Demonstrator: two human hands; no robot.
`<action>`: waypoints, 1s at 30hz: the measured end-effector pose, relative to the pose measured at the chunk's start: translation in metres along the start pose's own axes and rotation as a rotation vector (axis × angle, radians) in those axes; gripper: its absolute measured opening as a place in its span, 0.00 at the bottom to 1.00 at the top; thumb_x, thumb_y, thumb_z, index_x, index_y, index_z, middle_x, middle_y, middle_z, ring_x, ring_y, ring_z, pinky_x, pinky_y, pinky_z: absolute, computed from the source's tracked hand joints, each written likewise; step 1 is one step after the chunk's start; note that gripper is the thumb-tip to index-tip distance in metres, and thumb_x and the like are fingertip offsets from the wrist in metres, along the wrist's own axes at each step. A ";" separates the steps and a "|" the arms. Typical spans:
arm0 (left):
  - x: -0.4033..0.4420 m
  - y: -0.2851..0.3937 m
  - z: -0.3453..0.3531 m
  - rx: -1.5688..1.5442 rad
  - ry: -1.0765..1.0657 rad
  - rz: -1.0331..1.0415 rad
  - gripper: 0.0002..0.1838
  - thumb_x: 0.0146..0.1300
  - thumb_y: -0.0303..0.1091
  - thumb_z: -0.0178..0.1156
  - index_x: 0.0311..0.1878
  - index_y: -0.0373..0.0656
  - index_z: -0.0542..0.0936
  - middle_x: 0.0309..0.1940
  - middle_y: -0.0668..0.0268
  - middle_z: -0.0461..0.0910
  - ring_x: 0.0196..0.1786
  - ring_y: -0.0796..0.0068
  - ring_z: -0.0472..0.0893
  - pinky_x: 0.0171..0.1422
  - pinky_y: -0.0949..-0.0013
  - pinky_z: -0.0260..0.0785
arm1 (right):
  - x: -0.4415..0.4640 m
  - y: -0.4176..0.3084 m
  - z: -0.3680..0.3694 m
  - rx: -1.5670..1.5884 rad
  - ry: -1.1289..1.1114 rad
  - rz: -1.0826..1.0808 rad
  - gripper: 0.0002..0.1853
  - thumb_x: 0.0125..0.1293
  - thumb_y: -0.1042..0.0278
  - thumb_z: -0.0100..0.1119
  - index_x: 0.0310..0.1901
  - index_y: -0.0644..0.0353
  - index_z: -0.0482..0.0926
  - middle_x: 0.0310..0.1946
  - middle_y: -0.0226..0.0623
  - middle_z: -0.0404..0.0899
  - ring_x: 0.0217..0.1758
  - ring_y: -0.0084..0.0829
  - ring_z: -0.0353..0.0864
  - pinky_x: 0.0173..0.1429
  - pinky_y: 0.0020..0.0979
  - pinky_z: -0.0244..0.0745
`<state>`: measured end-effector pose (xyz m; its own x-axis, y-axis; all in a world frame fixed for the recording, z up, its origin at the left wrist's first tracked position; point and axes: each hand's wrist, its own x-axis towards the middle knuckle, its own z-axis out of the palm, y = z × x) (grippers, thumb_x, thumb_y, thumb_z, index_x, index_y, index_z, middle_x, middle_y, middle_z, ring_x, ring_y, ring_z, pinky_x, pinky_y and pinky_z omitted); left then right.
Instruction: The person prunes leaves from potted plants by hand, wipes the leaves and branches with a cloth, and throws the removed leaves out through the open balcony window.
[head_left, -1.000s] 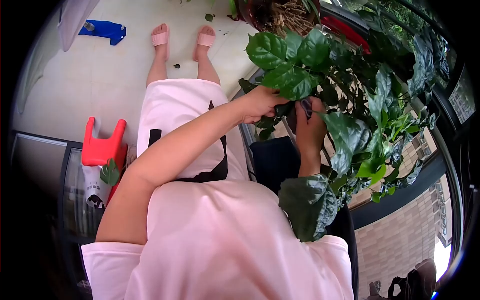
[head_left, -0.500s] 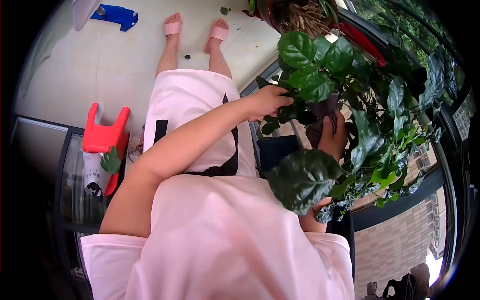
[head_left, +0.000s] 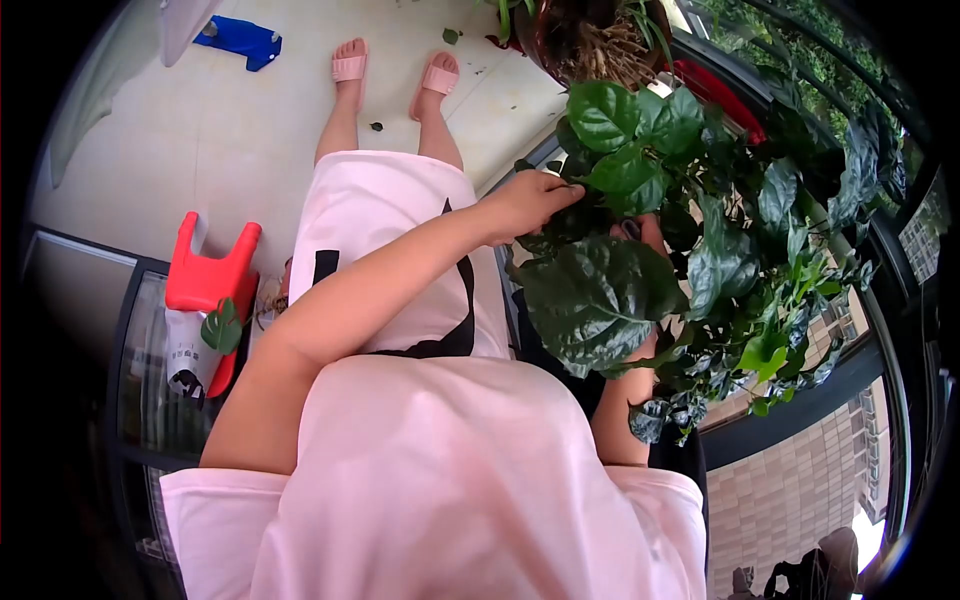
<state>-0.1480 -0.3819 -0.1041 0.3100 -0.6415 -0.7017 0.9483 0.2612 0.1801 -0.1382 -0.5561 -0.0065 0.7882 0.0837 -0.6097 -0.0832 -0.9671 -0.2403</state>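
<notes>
My left hand [head_left: 527, 206] is closed in a pinch at the left edge of a leafy green plant [head_left: 725, 260]. Dark leaves hide what lies between its fingertips. Partly covered by a large dark green leaf [head_left: 600, 300], my right hand [head_left: 650, 238] is among the foliage with its fingers closed on a dark cloth [head_left: 631, 229], of which only a small part shows. Glossy bright green leaves [head_left: 628, 178] hang just right of my left fingertips.
A red stool [head_left: 212, 270] with a white bag [head_left: 187, 345] stands at the left. Beyond my feet lies a blue object [head_left: 240, 40] on the tiled floor [head_left: 240, 120]. A pot with dry roots [head_left: 610, 50] is at the top, and window frames [head_left: 800, 400] run along the right.
The large leaf has come across my right hand and wrist, so the dark cloth is mostly hidden now. My left hand remains pinched at the plant's edge. The whole view has shifted slightly.
</notes>
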 end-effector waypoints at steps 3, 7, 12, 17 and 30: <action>0.001 -0.007 -0.016 -0.176 0.069 0.021 0.16 0.65 0.44 0.54 0.34 0.38 0.78 0.18 0.74 0.64 0.19 0.83 0.61 0.21 0.76 0.54 | 0.037 -0.049 -0.013 -0.145 0.053 -0.133 0.12 0.65 0.70 0.47 0.49 0.61 0.74 0.47 0.45 0.76 0.43 0.42 0.78 0.45 0.35 0.74; -0.010 0.000 -0.029 -0.149 0.038 0.012 0.15 0.66 0.42 0.53 0.40 0.39 0.81 0.20 0.75 0.63 0.19 0.84 0.59 0.21 0.78 0.53 | 0.059 -0.051 -0.022 -0.337 0.277 -0.135 0.22 0.64 0.65 0.51 0.58 0.58 0.62 0.49 0.47 0.75 0.46 0.40 0.76 0.50 0.34 0.69; -0.021 0.025 -0.031 0.082 0.188 0.130 0.16 0.64 0.43 0.54 0.41 0.40 0.82 0.23 0.74 0.72 0.25 0.85 0.65 0.28 0.78 0.60 | 0.038 -0.049 -0.076 0.005 0.534 0.357 0.38 0.62 0.60 0.55 0.71 0.55 0.47 0.59 0.52 0.66 0.59 0.39 0.67 0.62 0.34 0.58; -0.020 0.063 -0.041 0.209 0.333 0.438 0.15 0.65 0.44 0.55 0.42 0.42 0.80 0.33 0.76 0.79 0.24 0.90 0.63 0.25 0.82 0.56 | 0.018 0.007 -0.074 0.067 0.598 0.190 0.38 0.62 0.60 0.55 0.70 0.59 0.49 0.69 0.51 0.50 0.71 0.41 0.53 0.70 0.34 0.50; 0.040 0.052 0.032 0.055 0.226 0.082 0.18 0.53 0.40 0.66 0.41 0.36 0.81 0.33 0.64 0.79 0.34 0.77 0.74 0.40 0.69 0.67 | 0.011 -0.020 -0.077 0.063 0.486 0.449 0.36 0.62 0.49 0.55 0.65 0.64 0.58 0.64 0.50 0.60 0.66 0.45 0.61 0.66 0.35 0.57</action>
<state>-0.0841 -0.4172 -0.1006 0.3690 -0.4407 -0.8183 0.9247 0.2626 0.2755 -0.0812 -0.5540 0.0500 0.8525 -0.4564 -0.2548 -0.4918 -0.8655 -0.0953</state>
